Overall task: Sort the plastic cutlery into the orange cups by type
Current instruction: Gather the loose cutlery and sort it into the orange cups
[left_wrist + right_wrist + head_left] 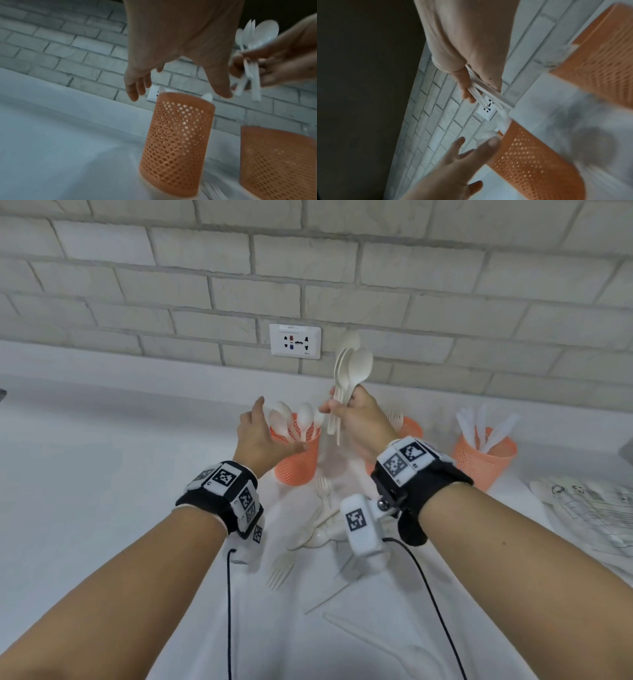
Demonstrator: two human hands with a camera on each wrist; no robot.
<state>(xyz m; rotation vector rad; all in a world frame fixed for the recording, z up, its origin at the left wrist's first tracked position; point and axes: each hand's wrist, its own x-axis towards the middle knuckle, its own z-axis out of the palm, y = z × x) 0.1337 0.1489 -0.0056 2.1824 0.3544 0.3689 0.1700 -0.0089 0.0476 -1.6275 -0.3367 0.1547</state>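
- Head view: the right hand (359,419), at centre frame, grips a bundle of white spoons (349,374) by the handles, bowls pointing up toward the brick wall (308,268). The left hand (260,436), just left of it, has its fingers (257,405) spread and relaxed, holding nothing, over the rim of the left orange cup (298,463), which already has spoons standing in it. A middle orange cup (409,428), mostly hidden behind the right hand, shows a fork; the right orange cup (484,457) at right holds knives. Loose forks (284,570) lie on the white surface (102,474) in the lower centre. A wall socket (295,341) sits above the cups.
- Left wrist view: the left hand's fingers (135,83) hang open just above the left orange cup (176,142) at centre; at upper right the right hand (283,60) pinches the spoons (257,36).
- Right wrist view: the right hand's fingers (464,83) are curled round the spoon handles at centre; the left hand (453,169) is spread open at the bottom, beside the left orange cup (530,162).
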